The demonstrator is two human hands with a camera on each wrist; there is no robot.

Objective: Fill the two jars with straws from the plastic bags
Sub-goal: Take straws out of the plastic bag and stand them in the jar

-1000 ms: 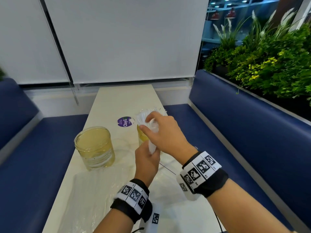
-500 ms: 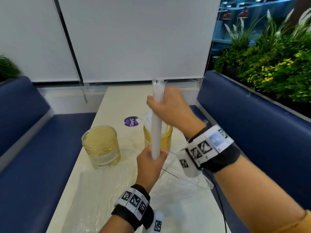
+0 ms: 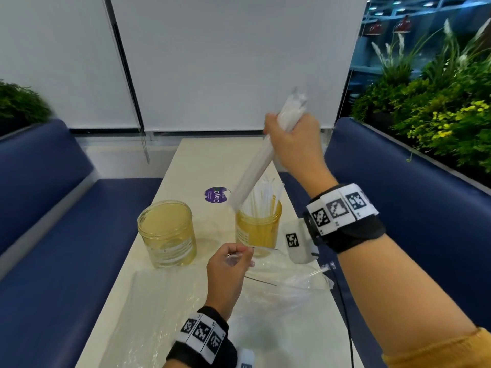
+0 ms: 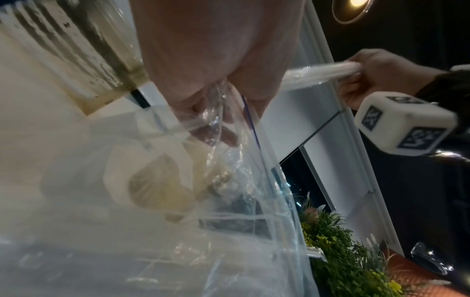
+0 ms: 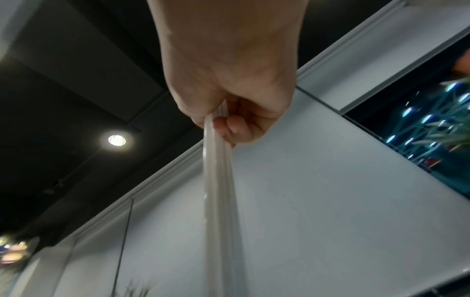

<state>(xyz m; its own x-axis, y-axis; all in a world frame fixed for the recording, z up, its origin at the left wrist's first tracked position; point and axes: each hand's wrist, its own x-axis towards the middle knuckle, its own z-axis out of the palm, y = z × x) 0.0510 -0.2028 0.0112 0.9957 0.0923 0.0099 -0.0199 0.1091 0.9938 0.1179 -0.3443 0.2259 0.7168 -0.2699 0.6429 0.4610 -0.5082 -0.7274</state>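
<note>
My right hand [image 3: 289, 139] grips a bundle of white straws [image 3: 259, 160] near its top, raised and tilted, its lower end over the right jar [image 3: 259, 227], which holds several straws. The right wrist view shows the straws [image 5: 218, 180] running out of that fist [image 5: 229, 112]. The left jar [image 3: 167, 232] stands to its left, with no straws showing in it. My left hand [image 3: 233, 258] pinches the rim of a clear plastic bag [image 3: 279, 285] lying on the table in front of the right jar; the left wrist view shows the bag [image 4: 241, 180] hanging from the fingertips [image 4: 213, 136].
A second clear bag [image 3: 159, 309] lies flat on the cream table [image 3: 204, 160] near me. A purple sticker [image 3: 215, 195] sits behind the jars. Blue benches [image 3: 66, 235] flank the table; plants [image 3: 438, 115] line the right side. A black cable [image 3: 345, 314] runs off the right edge.
My right hand has pulled the straw bundle up out of the bag and tilted it over the right jar. My left hand has let go of the bundle and now holds only the bag.
</note>
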